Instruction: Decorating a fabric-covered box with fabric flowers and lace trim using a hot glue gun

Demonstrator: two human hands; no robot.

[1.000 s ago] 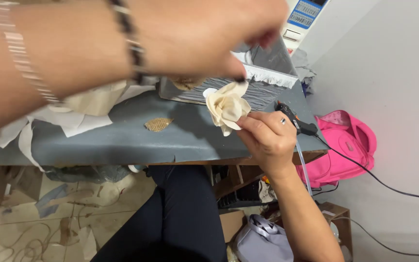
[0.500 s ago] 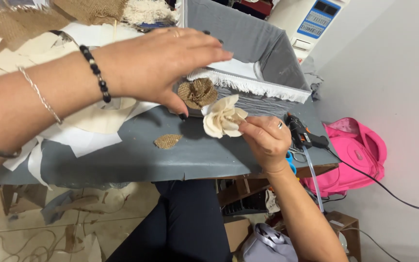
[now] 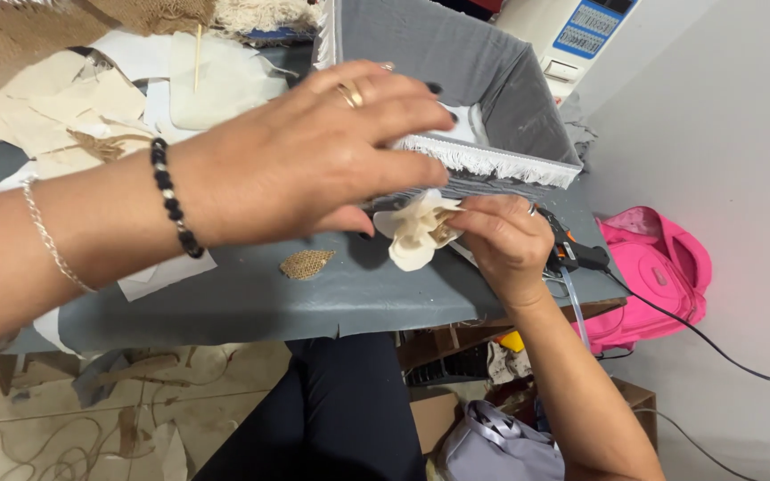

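My right hand [image 3: 505, 245] pinches a cream fabric flower [image 3: 410, 239] just above the grey table top [image 3: 251, 303]; a bit of brown burlap shows in the flower's centre. My left hand [image 3: 314, 151] reaches across from the left with its fingers spread. It hovers over the flower, its thumb close beside the petals, and holds nothing that I can see. A small burlap leaf [image 3: 307, 264] lies on the table, left of the flower.
A grey fabric-lined box [image 3: 510, 89] with white fringe stands behind the flower. Cream and burlap scraps [image 3: 73, 98] cover the table's left. A black glue gun [image 3: 577, 254] lies by my right wrist, its cord trailing right. A pink bag [image 3: 661, 267] sits on the floor.
My left hand has swung down and right to hover over the flower. The brown burlap piece that lay by the box now sits in the flower's centre. The view has tilted up.
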